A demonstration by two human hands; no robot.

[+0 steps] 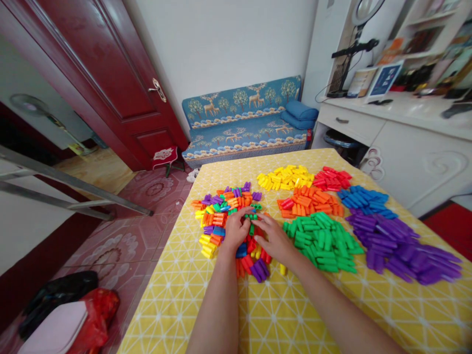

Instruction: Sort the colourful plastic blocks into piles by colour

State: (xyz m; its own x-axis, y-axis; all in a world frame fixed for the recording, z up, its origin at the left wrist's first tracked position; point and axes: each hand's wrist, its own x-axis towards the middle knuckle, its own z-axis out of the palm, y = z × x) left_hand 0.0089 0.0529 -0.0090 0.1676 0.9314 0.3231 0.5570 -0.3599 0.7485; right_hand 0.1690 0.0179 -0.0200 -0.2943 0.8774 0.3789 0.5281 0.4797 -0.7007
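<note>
A mixed pile of small ribbed plastic pieces (212, 219) in several colours lies on the table's left side. They look like short joined tubes; their exact kind I cannot tell. My left hand (236, 231) curves over the pile, its fingertips closed against green plastic pieces (254, 207). Close beside it, my right hand (275, 238) reaches in with thumb and fingers apart, near the same green ones. Both hands cover part of the pile. Right of my right hand lies a heap of green pieces (322, 241), with an orange heap (313, 200) behind it.
Further sorted heaps are yellow (285, 177), red (332, 178), blue (365, 200) and purple (398, 244). A yellow patterned cloth (173, 300) covers the table. Beyond stand a blue sofa (236, 123), a white cabinet (416, 162) and a red door (106, 64).
</note>
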